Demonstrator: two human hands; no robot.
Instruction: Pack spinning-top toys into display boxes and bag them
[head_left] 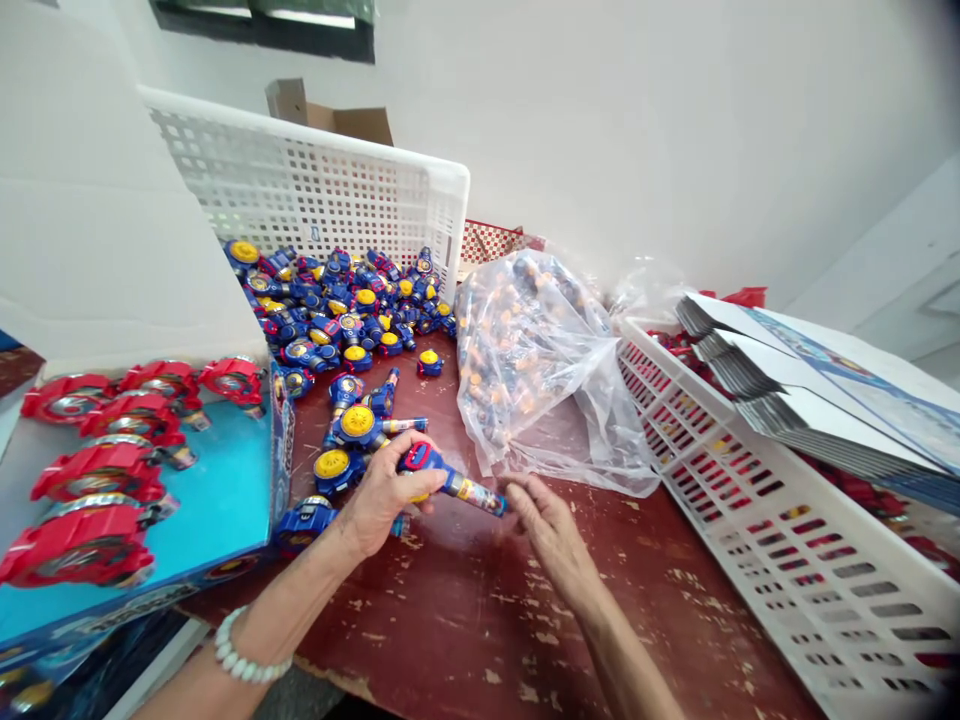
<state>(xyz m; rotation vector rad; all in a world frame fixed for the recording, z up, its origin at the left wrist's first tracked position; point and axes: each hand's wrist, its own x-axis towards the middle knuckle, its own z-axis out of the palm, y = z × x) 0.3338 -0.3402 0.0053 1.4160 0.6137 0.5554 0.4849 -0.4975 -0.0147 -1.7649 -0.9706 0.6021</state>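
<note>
My left hand (386, 495) is closed around a blue toy (424, 460) with a red part. A printed clear tube (476, 493) with a blue tip sticks out of the toy to the right. Beside that tip, my right hand (544, 520) pinches its thumb and fingers together; whatever lies between them is hidden. Just left of the held toy are several similar blue toys with yellow discs (358, 425). Behind my hands stands a clear plastic bag (536, 350) full of small blue and orange pieces.
At left, an open display box (225, 470) holds several red toys (101, 475). A pile of blue toys (337, 320) spreads before a white basket (315, 170). On the right, folded printed cards (810, 390) rest on another white basket (750, 540). The table (450, 630) is worn red.
</note>
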